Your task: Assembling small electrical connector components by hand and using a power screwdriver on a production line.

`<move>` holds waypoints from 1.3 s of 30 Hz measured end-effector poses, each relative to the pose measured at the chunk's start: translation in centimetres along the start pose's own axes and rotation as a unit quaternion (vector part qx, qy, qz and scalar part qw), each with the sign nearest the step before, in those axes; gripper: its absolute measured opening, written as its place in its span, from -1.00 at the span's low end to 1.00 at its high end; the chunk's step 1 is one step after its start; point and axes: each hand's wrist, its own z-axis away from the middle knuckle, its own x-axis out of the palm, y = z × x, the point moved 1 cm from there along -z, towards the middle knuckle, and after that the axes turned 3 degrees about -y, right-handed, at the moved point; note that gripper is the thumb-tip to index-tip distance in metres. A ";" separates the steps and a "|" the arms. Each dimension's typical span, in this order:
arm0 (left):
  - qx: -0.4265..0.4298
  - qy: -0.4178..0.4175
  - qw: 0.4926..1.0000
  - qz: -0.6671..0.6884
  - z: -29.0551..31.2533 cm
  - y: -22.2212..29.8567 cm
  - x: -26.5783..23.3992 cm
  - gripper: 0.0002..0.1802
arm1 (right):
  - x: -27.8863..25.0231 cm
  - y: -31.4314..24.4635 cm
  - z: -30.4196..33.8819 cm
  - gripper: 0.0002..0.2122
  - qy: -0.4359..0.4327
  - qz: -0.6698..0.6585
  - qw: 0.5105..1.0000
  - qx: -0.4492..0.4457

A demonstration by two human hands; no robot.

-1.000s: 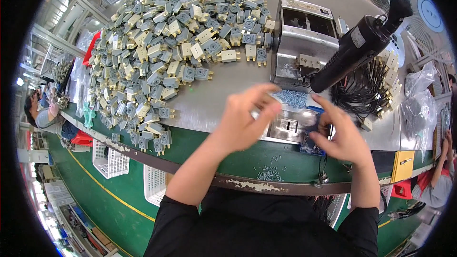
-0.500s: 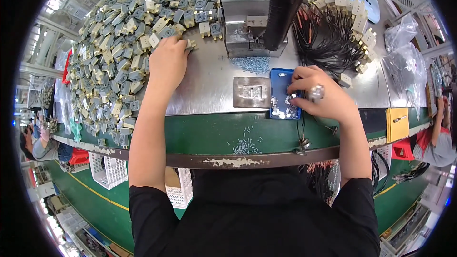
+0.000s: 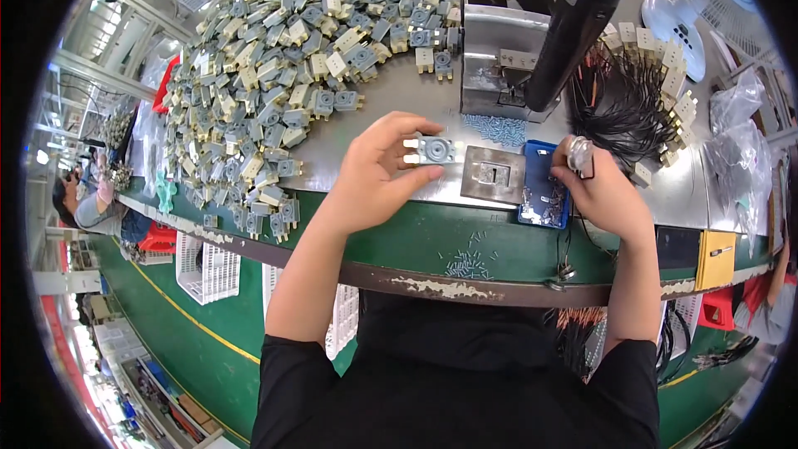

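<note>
My left hand [image 3: 386, 168] has a grey plug part [image 3: 436, 150] with brass pins between its curled thumb and fingers, just left of a square metal fixture plate [image 3: 474, 185]. A slot-like recess shows in the middle of that plate. My right hand [image 3: 615, 187] is at the right edge of a blue tray [image 3: 532, 214] holding small shiny metal pieces [image 3: 544, 199]. Its fingers are bent and drawn together, and what they hold is hidden. Against these fingers sits a round silvery object [image 3: 579, 152], too unclear to name.
A large heap of grey and cream plug parts [image 3: 291, 58] covers the left. Behind the plate are blue screws [image 3: 495, 127] and a metal machine [image 3: 507, 33] with a black cylinder [image 3: 573, 29]. Black-wired plugs [image 3: 623, 100] lie right; loose screws [image 3: 468, 264] lie near the front edge.
My left hand has come from the heap toward the fixture plate, now with a plug part. My right hand has moved from inside the tray to its right edge. The whole view has shifted.
</note>
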 end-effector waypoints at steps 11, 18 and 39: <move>0.047 -0.043 0.996 -0.068 -1.5 1.3 2.4 -0.51 | 0.3 1.1 0.0 -0.89 0.042 -0.007 0.997 -0.061; 0.148 -0.090 0.948 -0.267 -3.6 -1.8 4.7 -0.69 | -0.2 1.4 0.3 -0.85 0.133 -0.064 0.983 -0.106; 0.202 -0.044 0.948 -0.241 -4.1 -3.5 3.4 -0.72 | -0.2 0.5 1.1 -0.76 0.159 -0.044 0.980 -0.112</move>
